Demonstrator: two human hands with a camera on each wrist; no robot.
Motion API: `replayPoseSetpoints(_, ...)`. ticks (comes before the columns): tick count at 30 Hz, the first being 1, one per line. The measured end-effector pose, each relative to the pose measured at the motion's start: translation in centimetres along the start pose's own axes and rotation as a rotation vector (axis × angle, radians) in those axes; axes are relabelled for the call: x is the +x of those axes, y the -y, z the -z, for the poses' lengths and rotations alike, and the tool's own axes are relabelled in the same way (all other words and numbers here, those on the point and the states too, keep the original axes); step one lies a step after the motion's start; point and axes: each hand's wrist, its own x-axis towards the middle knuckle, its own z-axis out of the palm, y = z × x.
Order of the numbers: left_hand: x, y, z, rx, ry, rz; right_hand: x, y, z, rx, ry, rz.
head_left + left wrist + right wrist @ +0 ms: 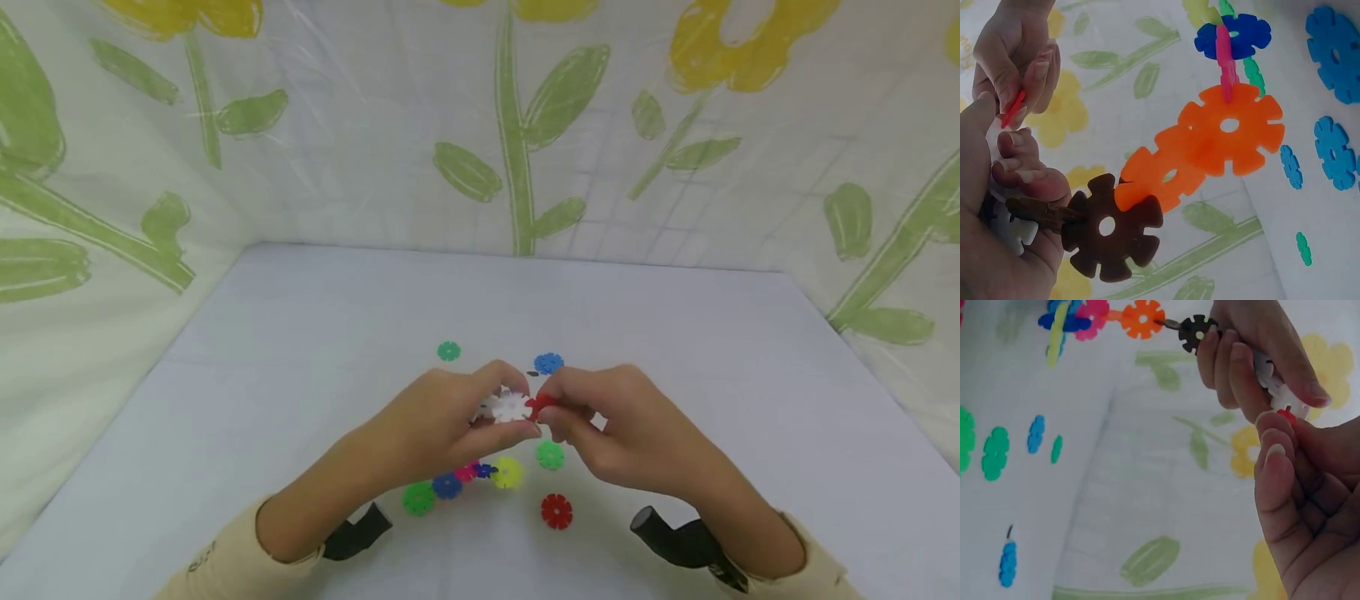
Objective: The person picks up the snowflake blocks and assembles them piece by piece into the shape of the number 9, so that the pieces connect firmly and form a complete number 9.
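My left hand (450,421) grips a white notched snowflake disc (512,407) between thumb and fingers, above the table. A chain of linked discs runs on from it: dark brown discs (1110,228), orange discs (1232,128), then pink (1093,319), dark blue (1063,323) and yellow (1057,334) ones. My right hand (630,425) pinches a red disc (542,405) between thumb and forefinger, right at the white disc's edge. Those fingers cover most of the red disc. In the right wrist view, only a small red part shows at the fingertips.
On the white table (315,308) lie a green disc (448,351) and blue discs (549,363) beyond the hands. Nearer are a light green disc (550,455) and a red disc (557,512). A flower-painted curtain (375,167) stands behind the table.
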Motion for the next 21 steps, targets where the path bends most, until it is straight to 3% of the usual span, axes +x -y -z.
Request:
replayPoseSetpoints(9,0.2,0.0,-0.4,0.173,0.05,-0.02,-0.1,0.8,-0.7,-0.103,0.001,-0.106)
replayPoseSetpoints(13,0.3,0.0,-0.5,0.132,0.053,-0.01,0.0,0.9,-0.7,-0.126,0.025,-0.131)
replayPoseSetpoints(16,0.2,0.0,-0.2,0.073,0.014,-0.005,0.1,0.8,-0.4,-0.064,0.063,-0.151)
replayPoseSetpoints(21,-0.1,0.0,0.8,0.108,-0.105,-0.106,0.1,0.2,0.4,0.033,0.183,-0.192)
